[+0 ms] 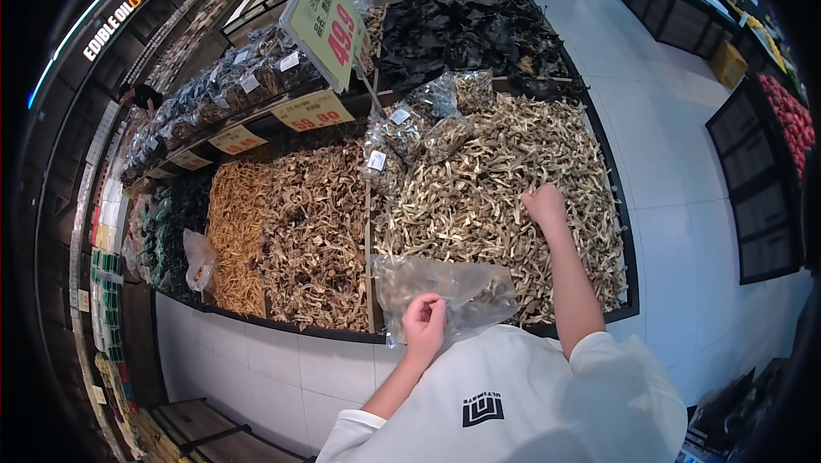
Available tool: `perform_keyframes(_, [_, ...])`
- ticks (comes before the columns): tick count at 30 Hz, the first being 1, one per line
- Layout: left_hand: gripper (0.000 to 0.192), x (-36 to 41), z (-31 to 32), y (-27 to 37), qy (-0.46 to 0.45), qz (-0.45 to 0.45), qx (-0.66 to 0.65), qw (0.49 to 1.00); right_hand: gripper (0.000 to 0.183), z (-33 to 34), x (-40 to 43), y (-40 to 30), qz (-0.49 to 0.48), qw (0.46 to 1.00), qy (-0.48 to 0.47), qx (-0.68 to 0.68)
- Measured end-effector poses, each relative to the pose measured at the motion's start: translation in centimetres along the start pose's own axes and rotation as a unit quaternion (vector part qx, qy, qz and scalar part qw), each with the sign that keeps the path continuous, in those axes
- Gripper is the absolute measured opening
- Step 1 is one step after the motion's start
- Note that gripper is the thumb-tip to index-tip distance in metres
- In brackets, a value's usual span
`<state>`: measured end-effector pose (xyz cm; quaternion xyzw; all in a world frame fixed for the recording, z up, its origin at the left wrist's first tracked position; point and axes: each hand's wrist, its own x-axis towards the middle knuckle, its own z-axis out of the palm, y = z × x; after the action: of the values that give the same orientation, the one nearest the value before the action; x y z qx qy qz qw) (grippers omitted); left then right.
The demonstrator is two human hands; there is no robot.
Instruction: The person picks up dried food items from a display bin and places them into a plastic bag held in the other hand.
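My left hand (424, 328) pinches the edge of a clear plastic bag (410, 280), which drapes over the front of the display bin near my body. Pale brown pieces show through the film; whether they lie inside or beneath it is unclear. Farther forward, my right hand (548, 205) rests on the heap of dried mushrooms (468, 206) in the right compartment. Its fingers curl downward and their tips are hidden, so I cannot tell if they grip any pieces.
Filled clear packets (397, 142) lie at the heap's back left, below a tilted price sign (327, 27). Wooden dividers separate darker dried mushrooms (314, 238), orange dried strands (237, 226) and black dried seaweed (468, 33). A black rim (625, 258) edges the bin. Someone (142, 96) is at far left.
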<state>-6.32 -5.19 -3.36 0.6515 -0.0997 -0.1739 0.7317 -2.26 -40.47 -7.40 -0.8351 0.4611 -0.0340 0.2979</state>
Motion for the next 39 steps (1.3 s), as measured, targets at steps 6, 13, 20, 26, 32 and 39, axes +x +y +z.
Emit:
perform_keyframes(6, [0.005, -0.3, -1.1, 0.2, -0.028, 0.008, -0.014, 0.999, 0.031, 0.6, -1.2, 1.6, -0.065, 0.989, 0.083, 0.107])
perform_keyframes(13, [0.006, -0.7, -2.1, 0.1, -0.054, 0.012, -0.026, 0.998, 0.013, 0.0, -5.6, 1.0, -0.151, 0.929, 0.107, 0.322])
perform_keyframes(20, [0.006, -1.2, -2.4, 0.8, -0.071, 0.008, -0.026, 0.997, 0.007, -1.7, -10.8, -0.2, -0.262, 0.875, 0.318, 0.254])
perform_keyframes(26, [0.006, -1.2, -2.3, 0.5, -0.076, -0.007, -0.031, 0.997, 0.007, -1.4, -14.6, 1.8, -0.268, 0.879, 0.315, 0.238])
perform_keyframes(32, [0.006, -0.7, -2.2, 0.6, -0.074, -0.007, -0.023, 0.997, 0.005, -0.3, -21.8, 3.5, -0.183, 0.846, 0.086, 0.494])
perform_keyframes(39, [0.007, -0.3, -1.7, 0.8, -0.042, -0.012, -0.044, 0.998, 0.007, 5.3, -24.1, 2.2, -0.216, 0.864, -0.094, 0.444])
